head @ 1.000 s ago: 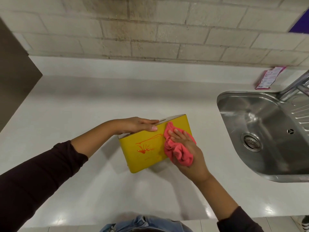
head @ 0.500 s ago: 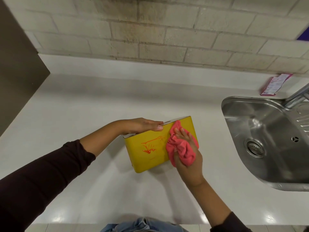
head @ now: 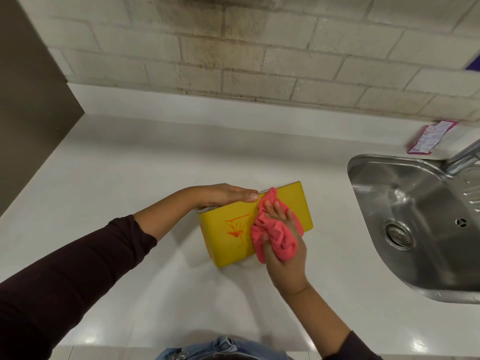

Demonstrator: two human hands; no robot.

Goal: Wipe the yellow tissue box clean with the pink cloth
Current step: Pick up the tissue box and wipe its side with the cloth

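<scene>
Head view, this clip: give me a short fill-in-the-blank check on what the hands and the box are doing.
1. The right hand presses the ____ cloth against the box.
2. The left hand rests on the box's ____ edge.
3. The box's colour is ____.
4. The steel sink lies to the box's ____.

Missing words: pink; top; yellow; right

text: none legible | yellow tissue box (head: 233,229) — orange mark on its front face, between the two hands, no letters made out | pink packet (head: 430,137) — far beyond the right hand, past the sink; print too small to read
</scene>
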